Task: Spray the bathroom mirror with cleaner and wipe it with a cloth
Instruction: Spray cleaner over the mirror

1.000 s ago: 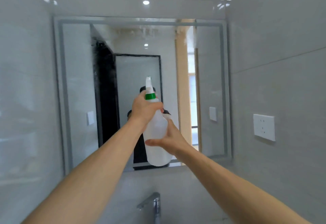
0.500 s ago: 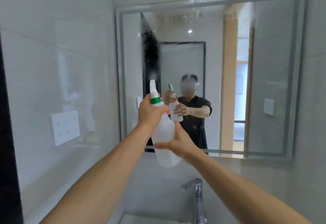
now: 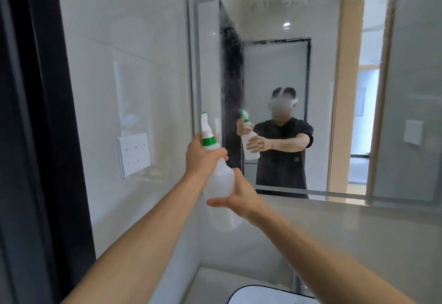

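Glossy white tiled walls (image 3: pixel 134 47) close you in on the left and below the mirror (image 3: pixel 334 69), which hangs straight ahead and to your right with a pale frosted band round its edge. Fine droplets and streaks cloud the glass along its top and down its left part. Reflected in it you can see a person in a dark T-shirt holding the same bottle, a dark-framed door and a wooden doorway behind them. A white socket plate (image 3: pixel 134 153) sits on the left wall, near your raised bottle, and a dark door frame (image 3: pixel 35 136) runs down the far left edge of your view. At the bottom, a white basin rim (image 3: pixel 267 294) shows just beneath your right forearm; a tap beside it is too blurred to make out.

Nothing stands between the nozzle and the glass. You hold the white spray bottle (image 3: pixel 221 181) upright in front of the mirror's lower left corner, its green collar and white nozzle rising above your fist. Your left hand (image 3: pixel 202 157) wraps tightly round the neck just under the collar, fingers curled to the front; you cannot tell from here whether one is pressing the trigger. Your right hand (image 3: pixel 239 196) cups the bottle's lower body, thumb stretched across the near side and fingers curved round behind it.
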`<state>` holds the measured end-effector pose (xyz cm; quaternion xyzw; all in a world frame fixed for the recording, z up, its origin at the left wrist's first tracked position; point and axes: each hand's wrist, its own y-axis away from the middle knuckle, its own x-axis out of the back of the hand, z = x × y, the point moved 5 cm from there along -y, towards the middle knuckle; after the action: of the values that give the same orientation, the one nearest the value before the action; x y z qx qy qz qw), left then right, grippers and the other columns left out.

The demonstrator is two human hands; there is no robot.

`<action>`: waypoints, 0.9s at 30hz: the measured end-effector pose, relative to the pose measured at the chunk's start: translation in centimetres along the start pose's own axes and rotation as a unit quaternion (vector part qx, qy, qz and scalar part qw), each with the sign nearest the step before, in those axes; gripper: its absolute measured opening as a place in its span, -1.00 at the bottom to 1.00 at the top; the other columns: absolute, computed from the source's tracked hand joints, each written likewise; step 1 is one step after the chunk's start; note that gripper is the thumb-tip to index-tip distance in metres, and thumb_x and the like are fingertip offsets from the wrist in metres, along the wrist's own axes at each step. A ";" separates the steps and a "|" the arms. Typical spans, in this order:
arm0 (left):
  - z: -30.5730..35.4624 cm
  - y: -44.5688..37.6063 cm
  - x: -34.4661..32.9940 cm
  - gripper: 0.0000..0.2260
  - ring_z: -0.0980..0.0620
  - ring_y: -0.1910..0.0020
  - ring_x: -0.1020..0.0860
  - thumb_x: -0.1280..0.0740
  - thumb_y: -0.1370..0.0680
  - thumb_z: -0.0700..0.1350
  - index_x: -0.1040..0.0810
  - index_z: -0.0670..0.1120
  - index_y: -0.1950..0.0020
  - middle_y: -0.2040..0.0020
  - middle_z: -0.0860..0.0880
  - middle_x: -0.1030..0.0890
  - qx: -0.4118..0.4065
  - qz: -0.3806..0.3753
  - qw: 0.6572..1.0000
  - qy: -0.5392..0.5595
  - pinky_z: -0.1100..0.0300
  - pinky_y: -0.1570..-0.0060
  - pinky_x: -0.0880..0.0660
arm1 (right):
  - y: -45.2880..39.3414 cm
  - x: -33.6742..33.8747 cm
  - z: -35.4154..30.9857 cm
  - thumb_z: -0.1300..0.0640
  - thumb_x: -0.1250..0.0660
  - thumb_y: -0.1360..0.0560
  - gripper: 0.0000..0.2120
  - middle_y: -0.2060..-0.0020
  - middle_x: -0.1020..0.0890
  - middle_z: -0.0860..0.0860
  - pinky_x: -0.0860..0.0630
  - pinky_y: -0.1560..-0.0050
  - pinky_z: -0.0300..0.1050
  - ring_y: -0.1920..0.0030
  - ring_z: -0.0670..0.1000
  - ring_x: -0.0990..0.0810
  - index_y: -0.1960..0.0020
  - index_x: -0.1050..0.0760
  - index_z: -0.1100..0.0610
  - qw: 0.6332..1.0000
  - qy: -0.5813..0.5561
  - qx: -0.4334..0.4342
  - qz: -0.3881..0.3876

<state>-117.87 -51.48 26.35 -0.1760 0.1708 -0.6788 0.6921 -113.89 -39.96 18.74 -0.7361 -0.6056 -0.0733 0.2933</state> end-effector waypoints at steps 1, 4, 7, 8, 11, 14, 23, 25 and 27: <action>-0.5 0.2 0.3 -0.63 -0.04 0.17 -0.60 -0.51 -0.29 -0.28 -0.56 -0.08 -0.04 0.08 -0.02 -0.63 0.005 0.003 1.000 -0.005 0.07 0.16 -0.60 | 0.2 -0.5 0.2 0.04 -0.65 -0.24 -0.24 -0.06 -0.55 -0.06 -0.54 -0.02 -0.13 -0.06 -0.05 -0.56 -0.29 -0.29 0.00 1.000 -0.001 -0.005 -0.004; -2.1 0.8 0.8 -0.65 -0.11 0.14 -0.61 -0.51 -0.24 -0.21 -0.55 -0.04 0.03 0.11 -0.06 -0.63 0.021 0.005 1.000 -0.021 0.00 0.12 -0.62 | 0.9 -1.7 1.1 0.05 -0.66 -0.24 -0.24 -0.09 -0.54 -0.04 -0.56 -0.09 -0.05 -0.10 0.00 -0.56 -0.29 -0.29 0.01 1.000 0.001 -0.015 -0.006; -3.6 1.8 1.0 -0.67 -0.10 0.19 -0.59 -0.52 -0.25 -0.23 -0.55 -0.07 0.05 0.15 -0.08 -0.61 0.041 -0.003 0.999 -0.007 0.04 0.18 -0.59 | 1.9 -2.5 2.2 0.07 -0.66 -0.24 -0.21 -0.12 -0.54 -0.04 -0.55 -0.16 0.00 -0.13 0.02 -0.55 -0.32 -0.29 0.02 1.000 0.002 -0.022 -0.003; -4.1 2.2 1.0 -0.66 -0.11 0.19 -0.59 -0.51 -0.23 -0.23 -0.56 -0.07 0.04 0.13 -0.09 -0.62 0.044 -0.006 0.999 0.003 0.03 0.18 -0.60 | 2.2 -2.7 2.5 0.07 -0.66 -0.24 -0.22 -0.10 -0.53 -0.05 -0.55 -0.12 -0.04 -0.12 0.01 -0.55 -0.31 -0.29 0.02 1.000 0.001 -0.024 -0.002; -5.2 2.9 0.7 -0.53 -0.14 0.08 -0.65 -0.49 -0.15 -0.17 -0.58 0.00 -0.04 0.01 0.02 -0.66 0.044 -0.021 0.999 0.024 -0.07 0.04 -0.64 | 3.1 -3.1 3.6 0.07 -0.65 -0.25 -0.25 -0.08 -0.54 -0.06 -0.49 0.00 -0.14 -0.09 -0.01 -0.55 -0.28 -0.29 0.01 0.999 -0.001 -0.033 0.004; -5.6 3.5 0.1 -0.53 -0.07 0.06 -0.62 -0.51 -0.20 -0.22 -0.57 0.01 -0.08 -0.03 0.06 -0.64 0.033 -0.045 0.998 0.015 -0.01 0.06 -0.62 | 3.8 -3.1 4.4 0.06 -0.65 -0.25 -0.26 -0.10 -0.56 -0.03 -0.47 0.08 -0.21 -0.09 0.00 -0.55 -0.28 -0.31 0.05 0.999 0.003 -0.038 0.017; -4.1 3.8 -4.5 -0.70 -0.04 0.22 -0.56 -0.50 -0.21 -0.14 -0.55 0.03 0.12 0.24 0.01 -0.59 -0.029 -0.112 0.993 0.009 -0.16 0.09 -0.58 | 5.0 0.6 5.6 0.06 -0.65 -0.24 -0.28 -0.06 -0.57 -0.08 -0.43 0.15 -0.35 -0.04 -0.05 -0.56 -0.24 -0.31 -0.01 0.995 -0.003 -0.030 0.098; -3.2 3.8 -5.9 -0.64 -0.02 0.15 -0.58 -0.52 -0.24 -0.20 -0.58 0.02 0.02 0.15 0.01 -0.63 -0.049 -0.135 0.990 0.015 -0.09 0.06 -0.58 | 5.2 1.8 5.7 0.06 -0.65 -0.25 -0.29 -0.07 -0.57 -0.06 -0.48 0.08 -0.24 -0.06 -0.03 -0.56 -0.23 -0.30 -0.01 0.993 -0.005 -0.031 0.110; -2.4 3.8 -7.3 -0.55 0.05 0.12 -0.58 -0.53 -0.28 -0.29 -0.58 0.02 -0.11 0.10 0.07 -0.63 -0.063 -0.159 0.985 0.024 0.06 0.10 -0.59 | 5.5 3.2 5.7 0.05 -0.65 -0.25 -0.28 -0.07 -0.57 -0.07 -0.49 0.00 -0.14 -0.08 -0.01 -0.56 -0.24 -0.29 -0.02 0.992 -0.004 -0.034 0.122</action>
<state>-115.86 -44.10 22.42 -0.2283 0.1994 -0.7722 0.5585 -109.36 -34.83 13.68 -0.8145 -0.5093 -0.0545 0.2725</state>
